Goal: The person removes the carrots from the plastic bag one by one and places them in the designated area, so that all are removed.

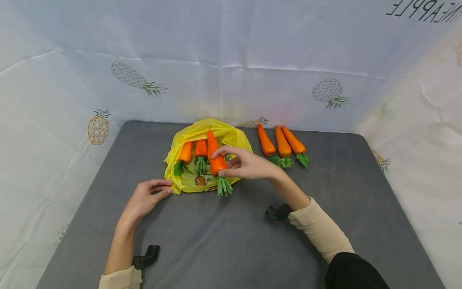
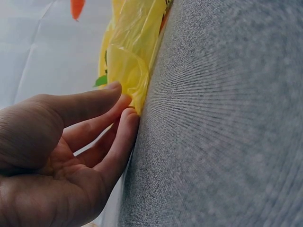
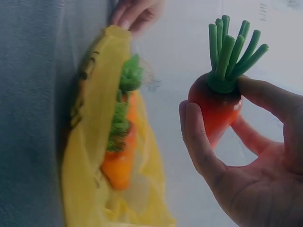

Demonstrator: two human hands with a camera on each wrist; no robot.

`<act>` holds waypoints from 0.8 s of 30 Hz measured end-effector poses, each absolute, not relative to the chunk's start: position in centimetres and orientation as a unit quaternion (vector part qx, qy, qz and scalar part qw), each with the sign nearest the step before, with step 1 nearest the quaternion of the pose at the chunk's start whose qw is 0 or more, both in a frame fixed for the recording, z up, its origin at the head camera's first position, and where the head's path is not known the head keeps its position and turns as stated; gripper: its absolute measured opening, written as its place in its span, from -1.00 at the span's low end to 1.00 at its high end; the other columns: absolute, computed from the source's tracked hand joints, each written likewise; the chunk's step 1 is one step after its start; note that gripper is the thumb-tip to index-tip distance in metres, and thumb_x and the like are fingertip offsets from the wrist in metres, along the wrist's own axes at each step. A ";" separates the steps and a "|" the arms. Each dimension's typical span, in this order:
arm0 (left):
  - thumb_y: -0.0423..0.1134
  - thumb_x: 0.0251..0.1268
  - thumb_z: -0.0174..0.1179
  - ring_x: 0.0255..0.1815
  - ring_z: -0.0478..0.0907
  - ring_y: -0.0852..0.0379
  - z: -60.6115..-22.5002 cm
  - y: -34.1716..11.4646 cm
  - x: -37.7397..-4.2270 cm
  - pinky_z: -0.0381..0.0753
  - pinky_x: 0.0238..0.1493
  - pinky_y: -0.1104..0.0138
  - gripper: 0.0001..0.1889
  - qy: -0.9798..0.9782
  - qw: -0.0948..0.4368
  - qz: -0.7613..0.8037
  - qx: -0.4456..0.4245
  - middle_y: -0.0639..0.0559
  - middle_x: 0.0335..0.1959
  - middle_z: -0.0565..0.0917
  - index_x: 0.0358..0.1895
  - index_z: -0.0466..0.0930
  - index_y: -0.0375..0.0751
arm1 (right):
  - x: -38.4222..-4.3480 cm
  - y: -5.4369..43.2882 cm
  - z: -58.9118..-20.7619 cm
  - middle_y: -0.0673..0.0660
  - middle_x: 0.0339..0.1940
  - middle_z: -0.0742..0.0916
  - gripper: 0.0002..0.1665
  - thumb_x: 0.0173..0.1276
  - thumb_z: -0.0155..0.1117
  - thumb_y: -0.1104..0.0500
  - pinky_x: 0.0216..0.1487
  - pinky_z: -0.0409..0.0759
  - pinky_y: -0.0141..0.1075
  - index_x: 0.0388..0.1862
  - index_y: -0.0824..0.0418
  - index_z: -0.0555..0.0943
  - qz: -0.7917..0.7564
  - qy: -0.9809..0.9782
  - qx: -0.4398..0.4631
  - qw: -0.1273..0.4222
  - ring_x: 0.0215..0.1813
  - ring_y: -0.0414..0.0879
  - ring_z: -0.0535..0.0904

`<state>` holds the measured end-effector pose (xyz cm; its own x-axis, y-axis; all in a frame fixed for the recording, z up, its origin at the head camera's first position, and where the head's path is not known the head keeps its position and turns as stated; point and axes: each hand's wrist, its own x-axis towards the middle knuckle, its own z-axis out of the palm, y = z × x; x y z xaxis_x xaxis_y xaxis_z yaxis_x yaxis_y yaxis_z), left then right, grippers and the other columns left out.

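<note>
A yellow plastic bag (image 1: 236, 138) lies on the grey table with its mouth towards me. Inside it are two orange carrots, one (image 1: 186, 151) with leafy green tops and another (image 1: 200, 148) with short green stalks. Over the bag, my right hand (image 1: 249, 164) grips a third carrot (image 3: 215, 111) near its thick end, green stalks towards me and tip pointing away. At the bag's near left corner, my left hand (image 1: 146, 198) pinches the plastic edge between thumb and fingers. The left wrist view shows that corner of the bag (image 2: 130, 61) at the fingertips.
Right of the bag, three more carrots (image 1: 266, 142) lie side by side near the table's back edge, some with leafy tops. A white cloth (image 1: 223, 80) printed with pineapples hangs behind and beside the grey table (image 1: 216, 245). Each wrist wears a black device (image 1: 146, 257).
</note>
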<state>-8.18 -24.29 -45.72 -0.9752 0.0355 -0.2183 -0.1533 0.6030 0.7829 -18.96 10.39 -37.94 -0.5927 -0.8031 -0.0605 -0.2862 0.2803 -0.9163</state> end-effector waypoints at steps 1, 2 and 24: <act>-0.13 0.62 0.31 0.31 0.68 -0.18 -45.7 -24.3 -8.2 0.58 0.18 0.24 -0.63 0.889 0.106 0.444 -0.033 -0.22 0.18 0.81 0.31 0.72 -0.24 | -18.8 10.6 -37.7 0.13 0.43 0.55 -0.50 0.59 0.41 0.17 0.12 0.75 -0.19 0.43 0.04 0.54 -0.480 0.754 -0.358 0.270 0.02 0.24 0.76; -0.13 0.62 0.31 0.31 0.68 -0.18 -45.7 -24.3 -8.2 0.58 0.18 0.23 -0.63 0.889 0.106 0.444 -0.034 -0.22 0.18 0.81 0.31 0.72 -0.24 | -18.7 10.8 -37.4 0.13 0.43 0.55 -0.50 0.58 0.41 0.17 0.11 0.75 -0.18 0.43 0.04 0.54 -0.482 0.754 -0.356 0.270 0.01 0.30 0.76; -0.16 0.62 0.31 0.30 0.69 -0.18 -45.6 -24.1 -8.1 0.59 0.28 0.01 -0.65 0.889 0.100 0.446 -0.035 -0.24 0.18 0.81 0.29 0.72 -0.26 | -19.8 18.7 -34.1 0.21 0.13 0.69 -0.42 0.56 0.43 0.24 -0.07 0.68 -0.25 0.47 0.10 0.48 -0.493 0.788 -0.309 0.201 -0.15 0.04 0.74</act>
<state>-8.13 -24.10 -45.64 -0.9776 0.0274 -0.2085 -0.1509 0.5994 0.7861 -19.81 18.68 -34.14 -0.7282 -0.6853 -0.0106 -0.2895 0.3215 -0.9016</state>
